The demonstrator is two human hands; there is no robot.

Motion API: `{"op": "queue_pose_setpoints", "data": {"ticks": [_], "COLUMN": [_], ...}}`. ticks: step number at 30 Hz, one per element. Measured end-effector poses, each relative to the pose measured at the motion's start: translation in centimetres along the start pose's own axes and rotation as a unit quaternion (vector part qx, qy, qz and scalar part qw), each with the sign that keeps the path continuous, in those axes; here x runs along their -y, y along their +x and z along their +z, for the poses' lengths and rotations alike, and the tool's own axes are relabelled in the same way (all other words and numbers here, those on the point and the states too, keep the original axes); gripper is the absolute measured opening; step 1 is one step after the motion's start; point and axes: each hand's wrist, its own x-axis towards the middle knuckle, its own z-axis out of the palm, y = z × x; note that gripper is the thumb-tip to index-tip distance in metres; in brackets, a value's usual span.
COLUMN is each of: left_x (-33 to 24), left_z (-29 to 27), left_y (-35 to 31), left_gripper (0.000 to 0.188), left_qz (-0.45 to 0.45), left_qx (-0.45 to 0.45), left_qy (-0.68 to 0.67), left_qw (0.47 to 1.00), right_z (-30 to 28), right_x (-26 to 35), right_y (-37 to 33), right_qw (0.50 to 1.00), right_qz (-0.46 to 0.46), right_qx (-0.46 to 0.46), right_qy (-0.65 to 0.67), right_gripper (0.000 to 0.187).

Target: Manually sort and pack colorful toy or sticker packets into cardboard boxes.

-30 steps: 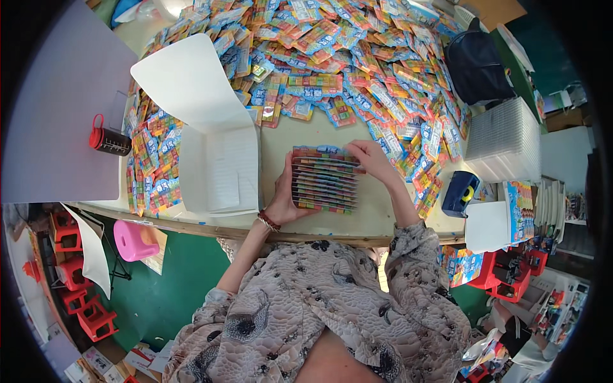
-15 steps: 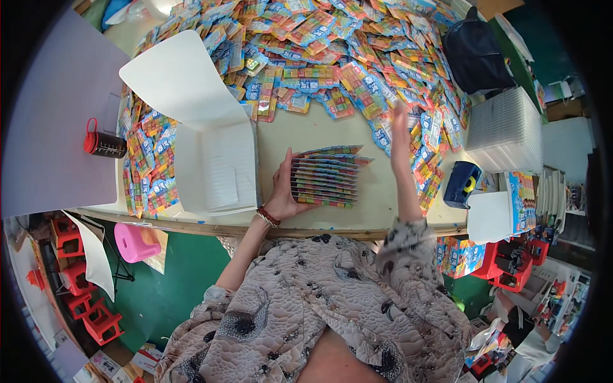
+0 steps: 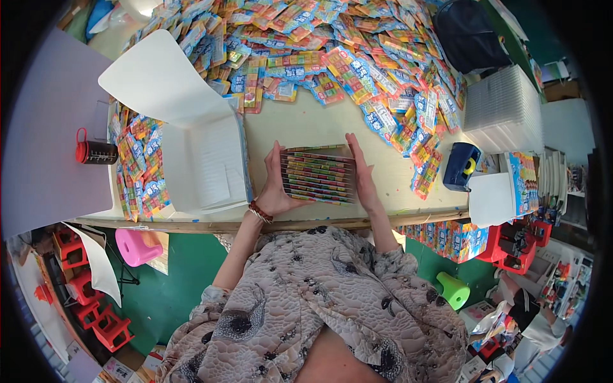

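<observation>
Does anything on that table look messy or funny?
Yes, the big pile of colourful packets across the back of the table looks messy: they lie jumbled, pointing every way. That stands out beside the neat row of packets between the left hand and right hand.

Loose pale-grey blouse (image 3: 306, 287), dark printed motifs (image 3: 239, 322); reddish bracelet (image 3: 259, 212), left wrist (image 3: 251, 223).

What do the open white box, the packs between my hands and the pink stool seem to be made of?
Open white box: probably card, matte to satin; its lid is a smooth, plain, thin sheet.
Stacked packs: perhaps printed card or plastic; thin multicoloured edges show, but the finish is unclear edge-on.
Pink stool: likely moulded plastic, smooth; its colour is even and its edges rounded.
</observation>
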Motion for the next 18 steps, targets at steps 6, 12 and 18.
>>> {"op": "queue_pose_setpoints", "data": {"ticks": [6,12,18], "left_x": [-0.4,-0.4,0.1], "left_z": [-0.1,-0.5,-0.5], "left_y": [0.5,0.3,0.4], "left_gripper": [0.147,0.142,0.134], "left_qz": [-0.005,-0.024,0.010], "left_qx": [0.011,0.005,0.014], "left_qy": [0.027,-0.013,-0.027], "left_qw": [1.000,1.000,0.999], "right_z": [1.2,0.8,-2.9], "right_x": [-0.8,-1.3,-0.9], "right_y": [-0.4,0.8,3.6], "right_qw": [0.996,0.991,0.986], "right_qz": [-0.080,-0.012,0.128], "right_qx": [-0.015,-0.045,-0.011], "right_qy": [0.041,0.128,0.106], "right_gripper": [0.074,0.061,0.035]}}
